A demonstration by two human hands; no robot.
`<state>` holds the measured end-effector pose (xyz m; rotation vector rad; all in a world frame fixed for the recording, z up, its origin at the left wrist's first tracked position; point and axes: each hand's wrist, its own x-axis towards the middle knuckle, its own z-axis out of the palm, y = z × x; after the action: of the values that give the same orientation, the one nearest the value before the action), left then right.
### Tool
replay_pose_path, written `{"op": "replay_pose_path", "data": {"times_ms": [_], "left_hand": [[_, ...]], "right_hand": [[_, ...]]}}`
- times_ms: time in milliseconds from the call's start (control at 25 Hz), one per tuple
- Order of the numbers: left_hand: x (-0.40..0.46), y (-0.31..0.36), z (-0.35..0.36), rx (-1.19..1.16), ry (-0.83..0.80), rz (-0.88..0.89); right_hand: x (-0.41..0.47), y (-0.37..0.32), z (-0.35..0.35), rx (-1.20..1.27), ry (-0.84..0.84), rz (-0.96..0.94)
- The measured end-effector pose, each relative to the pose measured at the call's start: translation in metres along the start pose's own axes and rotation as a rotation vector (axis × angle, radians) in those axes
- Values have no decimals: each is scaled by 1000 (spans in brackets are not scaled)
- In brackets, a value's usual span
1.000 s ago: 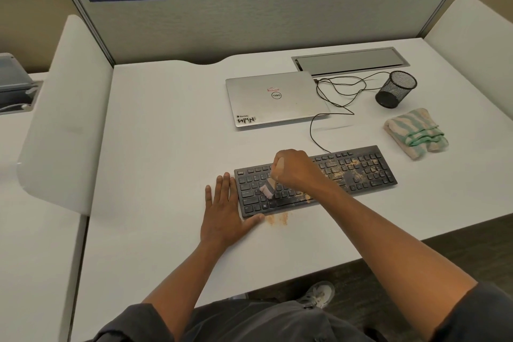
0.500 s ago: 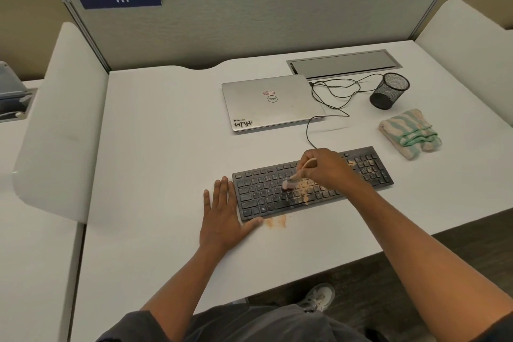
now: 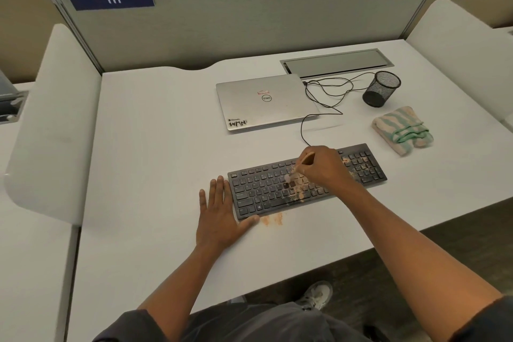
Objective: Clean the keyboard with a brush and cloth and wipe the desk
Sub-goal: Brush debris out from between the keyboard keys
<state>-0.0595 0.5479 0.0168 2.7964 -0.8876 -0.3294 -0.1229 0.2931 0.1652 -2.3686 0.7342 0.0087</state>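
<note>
White cubicle desk (image 3: 166, 147) with grey partition (image 3: 249, 25) behind; black keyboard (image 3: 305, 183) near front edge, tan dust on keys and desk. Right hand (image 3: 322, 166) pinches small brush (image 3: 301, 165) over keyboard middle; left hand (image 3: 219, 219) flat, fingers straight, against keyboard's left end. Striped cloth (image 3: 402, 130) lies just behind keyboard's right end.

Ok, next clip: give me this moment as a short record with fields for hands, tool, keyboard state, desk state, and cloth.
left hand: flat on the desk, fingers straight, thumb at the keyboard's left front corner
right hand: grips the brush, bristles down on the middle keys
keyboard: tan dust on the middle and right keys
desk: small tan dust patch just in front of the keyboard
cloth: folded, untouched, right of the keyboard, near the mesh cup
</note>
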Motion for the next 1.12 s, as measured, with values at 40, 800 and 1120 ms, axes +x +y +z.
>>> {"op": "replay_pose_path", "data": {"times_ms": [40, 800, 1120], "left_hand": [[0, 0, 0, 5, -6, 0], [-2, 1, -1, -14, 13, 6], [-2, 2, -3, -15, 10, 5]], "right_hand": [[1, -3, 1, 58, -5, 9], [31, -3, 1, -190, 15, -37], [20, -7, 9, -210, -107, -142]]}}
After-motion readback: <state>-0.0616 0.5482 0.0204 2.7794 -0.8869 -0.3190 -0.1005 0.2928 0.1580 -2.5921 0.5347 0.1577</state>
